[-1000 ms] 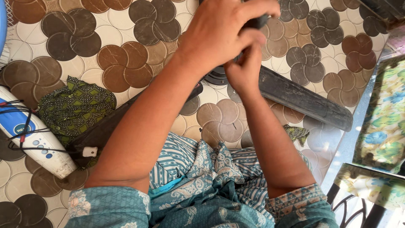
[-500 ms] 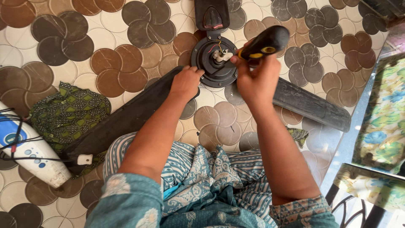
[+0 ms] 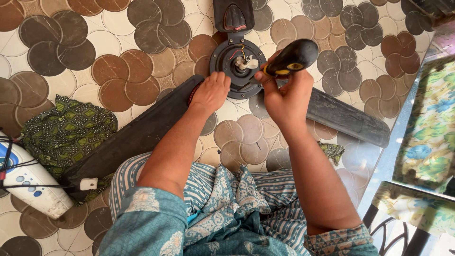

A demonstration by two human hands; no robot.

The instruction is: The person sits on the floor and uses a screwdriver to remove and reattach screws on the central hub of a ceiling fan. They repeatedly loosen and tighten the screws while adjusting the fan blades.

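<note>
A dusty black ceiling fan lies on the patterned tile floor, its round motor hub (image 3: 231,58) showing a white shaft stub and coloured wires. My left hand (image 3: 210,91) rests on the hub's near-left rim where one long blade (image 3: 128,137) joins. My right hand (image 3: 283,97) holds a screwdriver with a black and yellow handle (image 3: 292,58), its tip hidden near the hub's right side. A second blade (image 3: 348,118) stretches right and a third (image 3: 232,15) points away.
A green patterned cloth (image 3: 66,130) lies on the floor at left. A white appliance with a cord (image 3: 28,182) sits at the lower left. A floral cushioned seat with a metal frame (image 3: 429,142) stands at the right. My legs in patterned blue cloth fill the bottom.
My hands have drawn back from over the hub, uncovering it. The left hand settled on the hub's rim and the right hand brought the screwdriver to the hub's right side.
</note>
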